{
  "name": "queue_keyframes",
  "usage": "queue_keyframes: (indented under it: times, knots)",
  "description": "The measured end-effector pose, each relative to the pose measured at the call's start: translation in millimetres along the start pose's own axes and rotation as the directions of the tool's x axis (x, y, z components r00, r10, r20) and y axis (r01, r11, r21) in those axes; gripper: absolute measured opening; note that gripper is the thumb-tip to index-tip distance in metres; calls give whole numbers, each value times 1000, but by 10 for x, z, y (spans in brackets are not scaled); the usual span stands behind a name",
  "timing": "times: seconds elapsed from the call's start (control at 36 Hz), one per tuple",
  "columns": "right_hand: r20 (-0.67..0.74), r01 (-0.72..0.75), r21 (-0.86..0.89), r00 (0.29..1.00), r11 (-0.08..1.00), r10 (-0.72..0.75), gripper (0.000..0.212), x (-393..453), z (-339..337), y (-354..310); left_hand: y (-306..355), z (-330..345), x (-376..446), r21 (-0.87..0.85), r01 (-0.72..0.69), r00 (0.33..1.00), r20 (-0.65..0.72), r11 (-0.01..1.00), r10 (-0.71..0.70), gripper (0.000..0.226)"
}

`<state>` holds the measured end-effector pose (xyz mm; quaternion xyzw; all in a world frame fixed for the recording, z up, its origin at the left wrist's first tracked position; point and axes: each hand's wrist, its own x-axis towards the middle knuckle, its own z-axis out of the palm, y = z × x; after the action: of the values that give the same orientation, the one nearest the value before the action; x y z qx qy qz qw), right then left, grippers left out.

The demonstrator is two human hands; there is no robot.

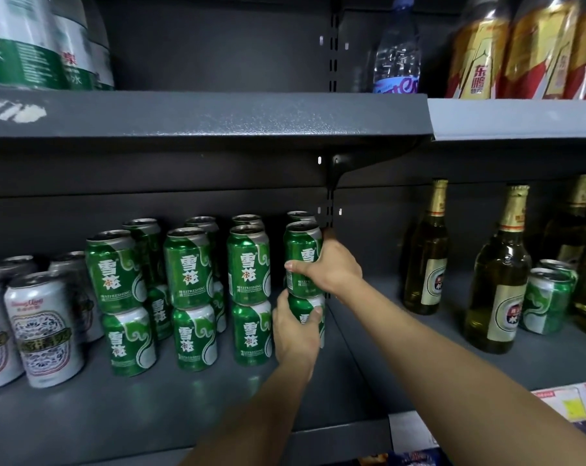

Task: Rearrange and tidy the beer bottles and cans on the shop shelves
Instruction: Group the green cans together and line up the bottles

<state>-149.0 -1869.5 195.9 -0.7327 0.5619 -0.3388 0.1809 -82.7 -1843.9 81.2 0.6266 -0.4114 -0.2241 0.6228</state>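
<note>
just the one view here, a wide-angle cam sitting on the person's head, looking forward and slightly down into a dark grey shelf (184,408) from close up. both forearms are reaching in from the bottom edge, so the left hand (296,334) and right hand (332,267) are landing about mid-frame. the upper shelf (201,116) is cutting across the top third and bending at the edges from the lens. the neighbouring bay on the right is showing too, along with a strip of price tags (574,403) at the lower right. no second view for overlap.
</note>
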Motion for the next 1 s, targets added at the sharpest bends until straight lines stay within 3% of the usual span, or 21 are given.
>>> queue_keyframes:
  times: [0.08,0.31,0.47,0.53,0.61,0.72,0.81,1.0]
  knots:
    - [18,5,-19,1000,1000,-4,73,3,-38,11,-2,-4,-3,18,-20,1000,6,1000,20,66]
    - [63,9,127,998,992,-17,83,87,46,85,14,56,-46,16,-23,999,-26,1000,23,66]
    - [85,2,209,996,978,-20,91,59,55,168,38,112,-326,-28,11,990,-141,1000,-15,71]
    - [49,28,170,998,985,-37,93,-6,8,194,46,126,-483,-16,19,976,-214,1000,-22,64]
    - [-159,95,112,984,989,-76,75,-191,-119,249,79,149,-668,10,-72,957,-283,997,72,48]
    - [-495,217,155,861,964,-114,44,-465,-321,465,266,280,-795,-2,-183,970,-161,983,180,34]
    - [-677,239,192,734,952,-48,33,-596,-525,779,408,455,-850,-3,-235,970,-62,972,234,31]
    - [-839,69,247,514,966,178,34,-770,-1208,1745,537,957,-1072,-57,-285,952,97,957,289,36]
